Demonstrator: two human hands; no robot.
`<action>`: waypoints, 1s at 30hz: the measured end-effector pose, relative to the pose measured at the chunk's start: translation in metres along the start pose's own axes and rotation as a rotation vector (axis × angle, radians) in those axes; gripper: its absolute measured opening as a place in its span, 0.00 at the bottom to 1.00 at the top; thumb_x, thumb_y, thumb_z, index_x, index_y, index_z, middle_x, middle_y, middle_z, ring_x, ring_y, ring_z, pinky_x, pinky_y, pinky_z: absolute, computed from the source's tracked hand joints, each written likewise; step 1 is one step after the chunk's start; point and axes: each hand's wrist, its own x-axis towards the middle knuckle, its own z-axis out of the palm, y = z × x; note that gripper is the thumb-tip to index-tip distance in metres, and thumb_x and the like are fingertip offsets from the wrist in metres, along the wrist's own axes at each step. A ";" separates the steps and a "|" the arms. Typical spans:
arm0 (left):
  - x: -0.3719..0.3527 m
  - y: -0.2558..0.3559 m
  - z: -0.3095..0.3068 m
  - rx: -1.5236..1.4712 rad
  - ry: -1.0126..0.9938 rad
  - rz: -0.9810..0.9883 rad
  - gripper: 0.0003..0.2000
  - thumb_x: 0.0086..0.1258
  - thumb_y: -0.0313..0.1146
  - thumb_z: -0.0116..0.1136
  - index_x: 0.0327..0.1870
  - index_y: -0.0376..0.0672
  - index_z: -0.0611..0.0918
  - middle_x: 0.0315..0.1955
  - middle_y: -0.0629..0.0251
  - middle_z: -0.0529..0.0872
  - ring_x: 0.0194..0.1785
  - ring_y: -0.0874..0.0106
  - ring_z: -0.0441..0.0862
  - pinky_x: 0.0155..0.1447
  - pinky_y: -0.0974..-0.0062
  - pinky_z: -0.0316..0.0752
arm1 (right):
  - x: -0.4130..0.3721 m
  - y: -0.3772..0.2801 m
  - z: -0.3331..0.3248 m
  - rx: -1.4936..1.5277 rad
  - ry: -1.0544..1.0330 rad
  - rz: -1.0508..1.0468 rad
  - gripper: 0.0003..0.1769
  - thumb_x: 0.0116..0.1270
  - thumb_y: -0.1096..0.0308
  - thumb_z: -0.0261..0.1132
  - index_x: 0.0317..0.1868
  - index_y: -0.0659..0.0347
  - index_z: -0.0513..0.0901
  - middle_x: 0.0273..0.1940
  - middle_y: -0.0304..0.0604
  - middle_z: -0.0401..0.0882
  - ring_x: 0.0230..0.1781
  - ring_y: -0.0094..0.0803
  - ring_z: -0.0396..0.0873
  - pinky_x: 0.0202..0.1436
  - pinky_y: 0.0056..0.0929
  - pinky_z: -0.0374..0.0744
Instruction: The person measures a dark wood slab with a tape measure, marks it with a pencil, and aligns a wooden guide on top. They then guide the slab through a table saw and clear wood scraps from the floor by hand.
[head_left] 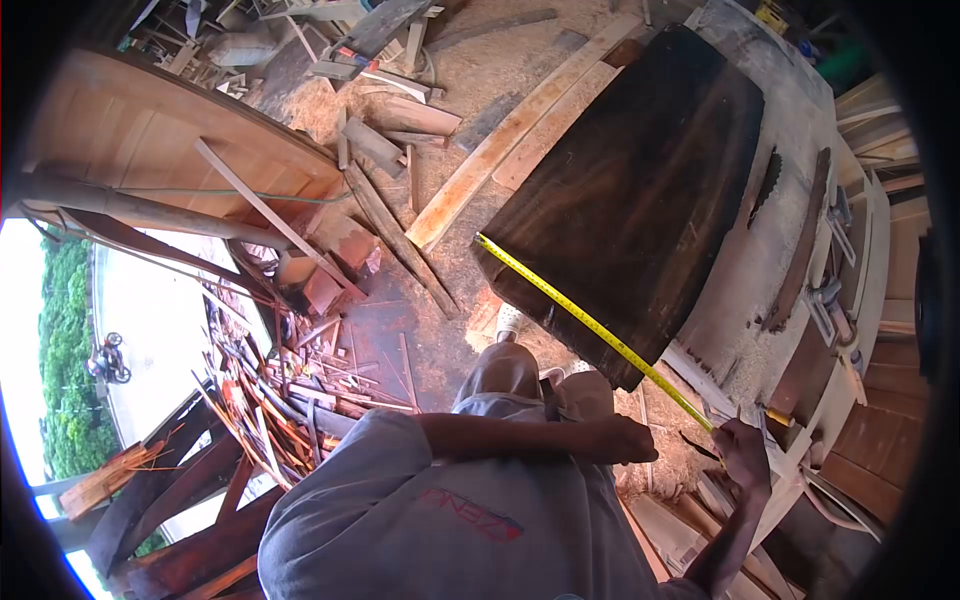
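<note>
A yellow tape measure is stretched along the near end of a dark, thick wooden slab. Its far end reaches the slab's left corner. On the other side the blade runs past the slab's edge to my right hand, which is closed around it. A thin pointed item sticks up by those fingers, too small to name. My left hand is curled in front of my body, apart from the tape; whatever it holds, if anything, is hidden.
Beside the slab runs a sawdust-covered workbench with metal clamps on its right side. Long planks lie to the left of the slab. A pile of wood scraps fills the left, near a large wooden panel.
</note>
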 end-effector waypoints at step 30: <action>0.112 -0.030 0.111 -1.251 0.050 -0.660 0.23 0.71 0.57 0.53 0.55 0.48 0.79 0.55 0.61 0.78 0.57 0.63 0.77 0.58 0.62 0.71 | 0.008 0.036 0.017 0.017 0.033 0.062 0.40 0.72 0.34 0.45 0.32 0.67 0.84 0.29 0.58 0.81 0.35 0.53 0.80 0.43 0.43 0.75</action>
